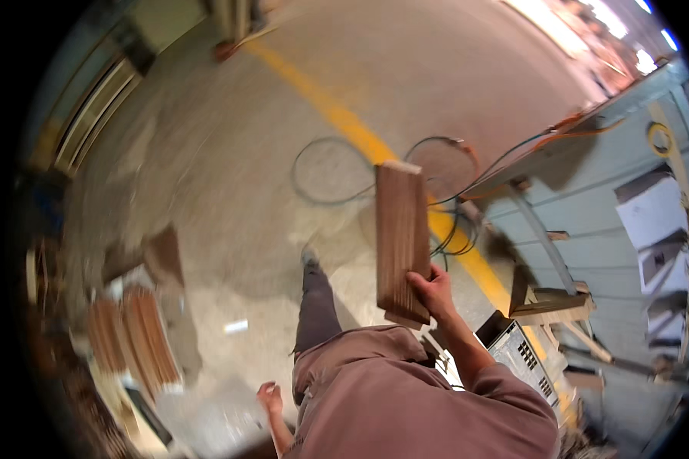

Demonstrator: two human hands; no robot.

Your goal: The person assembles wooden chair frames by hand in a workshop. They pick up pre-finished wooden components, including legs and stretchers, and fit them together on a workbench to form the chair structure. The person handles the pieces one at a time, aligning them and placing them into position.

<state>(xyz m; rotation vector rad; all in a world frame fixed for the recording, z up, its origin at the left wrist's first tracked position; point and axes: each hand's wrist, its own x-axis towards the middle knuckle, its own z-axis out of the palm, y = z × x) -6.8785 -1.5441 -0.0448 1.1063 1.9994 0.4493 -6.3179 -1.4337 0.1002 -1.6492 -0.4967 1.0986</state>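
Note:
My right hand [434,293] grips a short stack of reddish-brown wooden boards [400,237] near its lower right edge, with the thumb on the broad face. The stack stands nearly upright in front of my body, and the end of another piece pokes out below the front board. How many boards are in it I cannot tell. Low at my left side hangs my left hand [269,396], its fingers loosely curled and apart, holding nothing. One leg [315,306] is stepped forward on the concrete floor.
Stacked brown boards [134,336] lie at the left. Coiled hoses [333,172] cross the floor by a yellow line [314,92]. Right of me stand a grey panel wall [582,206] with pinned papers [654,222], a wooden bracket [551,306] and a slotted metal box [520,356].

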